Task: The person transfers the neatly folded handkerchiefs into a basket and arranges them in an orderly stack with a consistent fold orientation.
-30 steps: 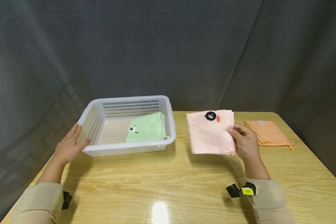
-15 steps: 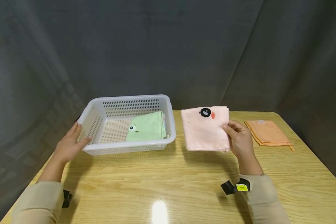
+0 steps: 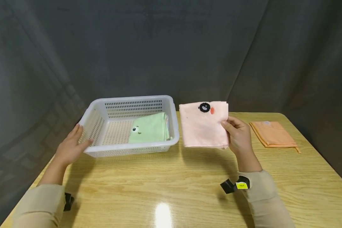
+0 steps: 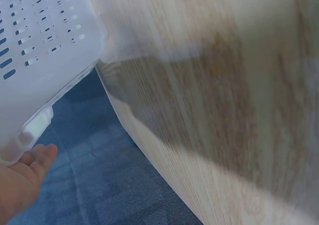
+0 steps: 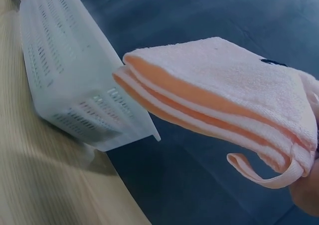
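Observation:
A white plastic basket [image 3: 131,147] stands left of centre on the wooden table. My left hand [image 3: 69,147] holds it at the left end, thumb over the front corner and fingers at the outer rim. In the left wrist view, fingertips [image 4: 47,155] lie under the rim's lip. My right hand [image 3: 240,136] pinches a folded pink towel [image 3: 203,126] by its right side. This towel is raised, just right of the basket, showing a black round eye and an orange spot. Its layered folds and hanging loop [image 5: 264,179] show in the right wrist view. A folded green towel [image 3: 151,128] lies in the basket's right half.
A folded orange towel [image 3: 276,134] with a hanging loop lies at the table's back right. The table [image 3: 131,186] ends at a dark grey curtain [image 3: 159,47] behind and at both sides.
My right hand has carried the pink towel leftward and up, closer to the basket. The left hand stays at the basket's left end. The green and orange towels have kept their places.

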Tool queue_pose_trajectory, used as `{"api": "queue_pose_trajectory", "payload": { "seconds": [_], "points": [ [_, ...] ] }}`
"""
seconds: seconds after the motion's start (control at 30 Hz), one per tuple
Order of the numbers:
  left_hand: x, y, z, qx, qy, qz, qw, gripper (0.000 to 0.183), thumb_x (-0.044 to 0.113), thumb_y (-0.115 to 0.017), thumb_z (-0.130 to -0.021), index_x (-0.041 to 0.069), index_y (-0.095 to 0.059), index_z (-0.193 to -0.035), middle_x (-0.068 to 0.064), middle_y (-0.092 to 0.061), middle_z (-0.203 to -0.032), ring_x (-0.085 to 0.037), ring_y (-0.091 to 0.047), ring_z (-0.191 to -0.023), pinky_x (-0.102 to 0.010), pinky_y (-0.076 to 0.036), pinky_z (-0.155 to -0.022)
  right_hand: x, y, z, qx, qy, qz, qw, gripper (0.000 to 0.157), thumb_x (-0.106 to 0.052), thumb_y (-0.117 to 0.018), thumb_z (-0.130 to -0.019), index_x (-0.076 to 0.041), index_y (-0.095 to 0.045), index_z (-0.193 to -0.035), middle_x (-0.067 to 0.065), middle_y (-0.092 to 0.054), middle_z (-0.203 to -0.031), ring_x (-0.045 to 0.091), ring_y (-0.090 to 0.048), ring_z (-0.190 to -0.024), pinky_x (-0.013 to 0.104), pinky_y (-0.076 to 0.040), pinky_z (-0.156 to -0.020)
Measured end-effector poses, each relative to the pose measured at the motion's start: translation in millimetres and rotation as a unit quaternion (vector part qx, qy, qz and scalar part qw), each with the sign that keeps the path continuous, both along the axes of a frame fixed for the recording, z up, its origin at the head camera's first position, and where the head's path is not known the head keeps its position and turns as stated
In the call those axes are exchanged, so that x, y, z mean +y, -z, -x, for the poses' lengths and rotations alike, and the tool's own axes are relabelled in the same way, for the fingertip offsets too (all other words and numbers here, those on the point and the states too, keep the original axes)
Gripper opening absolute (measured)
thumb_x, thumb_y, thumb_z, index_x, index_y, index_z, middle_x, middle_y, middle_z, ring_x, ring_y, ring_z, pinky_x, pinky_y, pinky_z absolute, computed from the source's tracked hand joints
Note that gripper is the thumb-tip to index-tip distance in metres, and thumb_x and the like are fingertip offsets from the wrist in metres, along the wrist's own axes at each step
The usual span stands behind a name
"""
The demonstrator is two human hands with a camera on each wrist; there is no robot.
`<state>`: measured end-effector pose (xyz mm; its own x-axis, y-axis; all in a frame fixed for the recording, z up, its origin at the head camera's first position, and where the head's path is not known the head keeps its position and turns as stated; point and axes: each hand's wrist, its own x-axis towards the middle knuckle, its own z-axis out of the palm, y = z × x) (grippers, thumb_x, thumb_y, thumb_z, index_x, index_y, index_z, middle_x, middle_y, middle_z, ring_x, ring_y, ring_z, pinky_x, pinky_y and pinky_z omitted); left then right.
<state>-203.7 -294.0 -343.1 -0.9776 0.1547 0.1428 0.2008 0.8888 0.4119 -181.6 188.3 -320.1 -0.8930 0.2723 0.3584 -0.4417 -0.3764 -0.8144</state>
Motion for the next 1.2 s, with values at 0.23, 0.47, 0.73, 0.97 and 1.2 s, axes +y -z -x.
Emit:
{"api": "queue_pose_trajectory", "payload": {
  "seconds": [0.23, 0.47, 0.73, 0.97, 1.2],
  "points": [
    [1, -3.2, 1.2, 0.001, -0.002, 0.002, 1.0000, 0.072, 0.038, -0.036, -0.090, -0.007, -0.003, -0.134, -0.022, 0.004, -0.140, -0.046, -0.005, -0.123, -0.064, -0.013, -0.086, -7, -7.8, 7.1, -0.006, 0.010, -0.005, 1.000, 0.032, 0.014, -0.051, -0.079, -0.011, -0.070, -0.073, 0.002, -0.059, -0.063, 0.009, -0.055, -0.054, 0.020, -0.047, -0.048],
    [1, -4.4, 1.4, 0.001, -0.006, 0.003, 1.0000, 0.072, 0.038, -0.036, -0.090, -0.007, -0.003, -0.134, -0.022, 0.004, -0.140, -0.046, -0.005, -0.123, -0.064, -0.013, -0.087, -17, -12.7, 13.7, 0.012, 0.007, 0.009, 1.000, 0.034, 0.016, -0.049, -0.078, -0.010, -0.069, -0.072, 0.002, -0.058, -0.061, 0.009, -0.054, -0.054, 0.020, -0.046, -0.048],
    [1, -3.2, 0.2, -0.005, -0.003, -0.002, 1.0000, 0.073, 0.040, -0.035, -0.090, -0.007, -0.002, -0.134, -0.022, 0.004, -0.140, -0.047, -0.006, -0.122, -0.064, -0.013, -0.086, -34, -14.6, 22.0, -0.003, 0.012, 0.000, 1.000, 0.038, 0.017, -0.048, -0.078, -0.014, -0.068, -0.069, 0.001, -0.059, -0.061, 0.008, -0.054, -0.055, 0.019, -0.046, -0.049],
    [3, 0.6, -1.0, -0.008, -0.009, -0.001, 0.9999, 0.073, 0.040, -0.036, -0.089, -0.007, -0.004, -0.134, -0.023, 0.003, -0.140, -0.047, -0.007, -0.122, -0.064, -0.014, -0.086, -46, -11.3, 26.8, -0.012, 0.005, -0.010, 1.000, 0.039, 0.017, -0.049, -0.078, -0.016, -0.068, -0.068, 0.000, -0.059, -0.062, 0.008, -0.054, -0.055, 0.019, -0.046, -0.050],
    [2, -0.6, -1.2, 0.002, -0.010, -0.001, 0.9999, 0.073, 0.040, -0.036, -0.089, -0.008, -0.005, -0.134, -0.024, 0.000, -0.140, -0.047, -0.007, -0.122, -0.064, -0.014, -0.086, -59, -12.1, 34.9, -0.015, -0.014, -0.013, 1.000, 0.038, 0.016, -0.050, -0.078, -0.017, -0.068, -0.068, 0.000, -0.058, -0.062, 0.008, -0.054, -0.055, 0.019, -0.045, -0.049]
  ]
}}
